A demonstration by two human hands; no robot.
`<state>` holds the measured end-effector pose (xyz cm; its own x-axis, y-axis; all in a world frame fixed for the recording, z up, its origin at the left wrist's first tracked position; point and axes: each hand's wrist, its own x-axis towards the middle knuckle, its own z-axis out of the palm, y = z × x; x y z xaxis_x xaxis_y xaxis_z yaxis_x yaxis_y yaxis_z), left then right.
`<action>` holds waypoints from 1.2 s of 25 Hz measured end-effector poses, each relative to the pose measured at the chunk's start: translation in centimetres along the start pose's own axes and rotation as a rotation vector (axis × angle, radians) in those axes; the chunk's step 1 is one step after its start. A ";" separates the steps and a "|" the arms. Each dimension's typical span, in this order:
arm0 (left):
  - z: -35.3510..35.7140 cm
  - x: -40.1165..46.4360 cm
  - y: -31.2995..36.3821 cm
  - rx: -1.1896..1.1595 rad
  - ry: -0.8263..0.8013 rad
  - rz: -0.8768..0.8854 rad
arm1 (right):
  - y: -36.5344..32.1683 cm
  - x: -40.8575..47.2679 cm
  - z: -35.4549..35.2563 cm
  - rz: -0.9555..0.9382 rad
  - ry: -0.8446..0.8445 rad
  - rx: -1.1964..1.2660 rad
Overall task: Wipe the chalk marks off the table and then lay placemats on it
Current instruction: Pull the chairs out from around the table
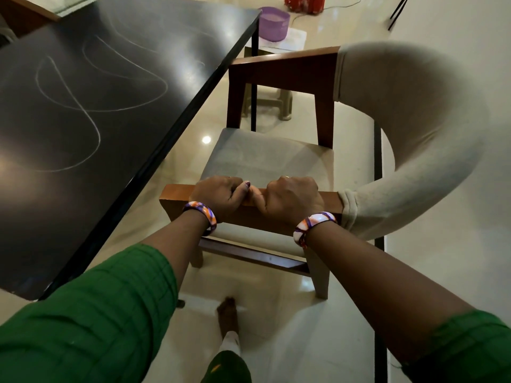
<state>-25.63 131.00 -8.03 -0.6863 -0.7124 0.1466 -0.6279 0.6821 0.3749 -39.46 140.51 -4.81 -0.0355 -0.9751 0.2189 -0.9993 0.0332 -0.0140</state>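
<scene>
Both hands (257,197) grip 1 chair (265,158) beside 1 chalk-marked table (91,111).

Chalk marks (83,100) on black table (132,45)

The black chalk-marked table (110,111) is cut off at the left edge, fingertips of both hands are hidden behind the brown wooden chair armrest (177,196), and the red object (304,2) is cropped at the top.
</scene>
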 end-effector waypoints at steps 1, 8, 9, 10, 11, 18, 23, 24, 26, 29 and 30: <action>-0.1 0.6 -0.4 -0.001 -0.006 -0.001 | 0.1 0.7 0.0 0.005 -0.029 0.008; -0.8 5.1 -3.8 0.003 -0.037 0.002 | -0.9 5.8 0.7 0.056 0.123 0.048; -0.9 5.7 -4.4 -0.002 -0.039 0.005 | -0.8 6.5 0.9 0.060 0.041 0.052; -1.0 6.2 -4.9 -0.006 -0.044 0.007 | -0.8 6.9 1.1 0.073 -0.060 0.040; -1.1 6.7 -5.3 -0.007 -0.051 0.001 | -0.7 7.4 1.2 0.077 -0.094 0.022; -1.3 7.5 -5.9 -0.018 -0.066 0.012 | -1.1 8.3 2.0 0.124 0.045 0.032; -1.1 6.8 -5.3 -0.083 -0.067 -0.063 | -1.5 7.5 0.8 0.151 -0.037 0.042; -1.0 6.5 -5.3 -0.091 -0.065 -0.072 | -1.7 7.2 0.5 0.151 -0.076 0.035; -0.9 5.2 -5.1 -0.099 -0.040 -0.064 | -2.2 6.4 0.3 0.144 -0.104 0.035; -0.9 3.4 -4.9 -0.103 -0.005 -0.050 | -2.9 5.1 0.3 0.113 -0.100 0.015; -1.0 3.0 -4.9 -0.100 0.002 -0.051 | -3.0 4.8 0.4 0.112 -0.104 0.023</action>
<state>-24.27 125.37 -8.48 -0.6538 -0.7459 0.1269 -0.6221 0.6254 0.4710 -36.61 135.59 -4.11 -0.1449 -0.9830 0.1126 -0.9887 0.1394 -0.0548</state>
